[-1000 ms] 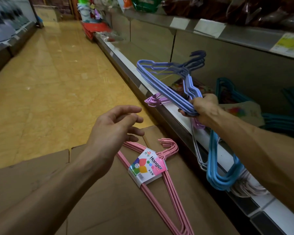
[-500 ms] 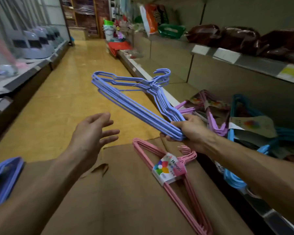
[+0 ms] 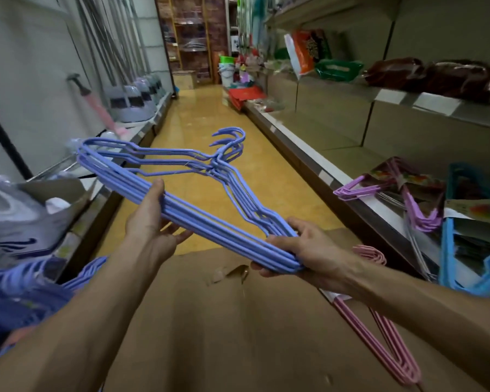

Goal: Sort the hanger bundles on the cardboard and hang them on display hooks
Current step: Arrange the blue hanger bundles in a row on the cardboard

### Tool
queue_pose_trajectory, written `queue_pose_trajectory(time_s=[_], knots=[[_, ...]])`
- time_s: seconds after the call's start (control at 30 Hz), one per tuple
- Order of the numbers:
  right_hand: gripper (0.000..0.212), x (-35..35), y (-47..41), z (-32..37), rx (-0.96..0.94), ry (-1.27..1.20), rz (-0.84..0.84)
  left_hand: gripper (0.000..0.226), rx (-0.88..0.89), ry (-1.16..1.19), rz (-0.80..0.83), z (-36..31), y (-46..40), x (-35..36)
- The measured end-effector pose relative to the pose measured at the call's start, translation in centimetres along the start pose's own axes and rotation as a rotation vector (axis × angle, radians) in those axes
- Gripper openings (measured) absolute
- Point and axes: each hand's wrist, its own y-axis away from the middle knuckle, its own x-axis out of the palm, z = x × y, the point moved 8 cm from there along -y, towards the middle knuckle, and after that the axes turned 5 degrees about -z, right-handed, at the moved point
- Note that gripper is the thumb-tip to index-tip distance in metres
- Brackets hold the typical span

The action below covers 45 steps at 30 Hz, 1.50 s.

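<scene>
- Above the cardboard [image 3: 238,321], you are holding the blue-violet hanger bundle [image 3: 198,219] in mid-air with both hands, clear of the sheet below.
- Your right hand [image 3: 303,250] is gripping the bundle at its near corner, thumb on top and fingers curled underneath around the stacked bars.
- Your left hand [image 3: 150,222] is supporting the long bottom bars from below, thumb lying along the near edge; the fingers are reaching under the bars and are only loosely curled, so this grip is a cradle more than a clamp.
- The bundle's long axis is running from your right hand, low and near, up and away to the far left corner; the hooks [image 3: 229,140] are pointing away from you, down the aisle.
- The shelf [image 3: 331,176] with hangers already on it, a purple bundle [image 3: 419,210] and a light blue bundle [image 3: 464,267], is lying to your right, so your right hand is the nearer one to it. No display hooks are identifiable in this view.
- Judgement: the bundle will need turning so its hooks are facing right before it can be hung.
- A pink bundle [image 3: 379,335] is resting on the cardboard under your right forearm, not yet hung.
- More blue-violet hangers [image 3: 26,290] are lying at the lower left, blurred.
</scene>
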Motion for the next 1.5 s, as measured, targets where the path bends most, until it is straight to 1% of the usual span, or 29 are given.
queue_pose_trajectory(time_s=[0.03, 0.1, 0.2, 0.27, 0.33, 0.47, 0.53, 0.63, 0.8, 0.87, 0.93, 1.0, 1.1, 1.23, 1.3, 1.4, 1.5], knots=[[0.032, 0.7, 0.4, -0.4, 0.005, -0.001, 0.037, 0.035, 0.008, -0.003, 0.007, -0.5, -0.2, -0.1], [0.033, 1.7, 1.0, -1.2, 0.006, 0.02, 0.091, 0.046, 0.024, -0.003, -0.005, -1.1, -0.8, -0.7], [0.03, 1.7, 1.4, -1.9, -0.034, 0.162, 0.059, 0.066, 0.09, -0.002, -0.083, -1.2, -1.7, -2.3], [0.022, 1.5, 1.5, -1.8, -0.074, 0.318, 0.022, 0.061, 0.148, 0.055, -0.083, -1.4, -1.8, -2.6], [0.016, 1.6, 1.6, -1.9, -0.061, 0.354, 0.026, 0.052, 0.184, 0.134, -0.042, -1.7, -1.5, -2.1], [0.013, 2.5, 2.1, -2.6, 0.05, 0.187, 0.138, 0.03, 0.212, 0.21, 0.031, -2.3, -0.9, -0.9], [0.022, 2.5, 2.1, -2.5, 0.109, 0.099, 0.184, 0.018, 0.207, 0.229, 0.088, -2.3, -0.6, -0.5], [0.034, 2.4, 1.7, -2.0, 0.204, 0.0, 0.224, 0.015, 0.183, 0.245, 0.173, -1.9, -0.2, -0.1], [0.05, 3.4, 0.7, -1.0, 0.232, -0.016, 0.263, 0.009, 0.103, 0.211, 0.287, -0.2, 0.4, 0.9], [0.054, 3.7, 0.5, -1.2, 0.259, -0.048, 0.249, 0.01, 0.074, 0.189, 0.324, 0.5, 0.6, 1.3], [0.055, 3.9, 0.1, -1.5, 0.27, -0.135, 0.206, 0.015, 0.049, 0.17, 0.357, 1.1, 0.9, 1.4], [0.051, 4.1, -0.3, -1.5, 0.267, -0.218, 0.173, 0.016, 0.016, 0.151, 0.399, 1.9, 1.1, 1.6], [0.041, 4.8, -0.4, -1.2, 0.249, -0.306, 0.193, 0.018, -0.033, 0.119, 0.457, 2.9, 1.4, 1.8], [0.04, 4.7, -0.9, -0.5, 0.191, -0.365, 0.16, 0.027, -0.064, 0.085, 0.465, 3.9, 1.5, 1.2], [0.039, 4.7, -1.1, 0.2, 0.163, -0.388, 0.176, 0.029, -0.095, 0.065, 0.478, 4.5, 1.8, 1.0], [0.035, 5.2, -1.2, 1.1, 0.143, -0.396, 0.189, 0.033, -0.125, -0.083, 0.463, 5.3, 2.2, 0.6], [0.034, 5.5, -1.5, 0.8, 0.148, -0.345, 0.145, 0.04, -0.107, -0.353, 0.358, 5.7, 2.1, -0.4]])
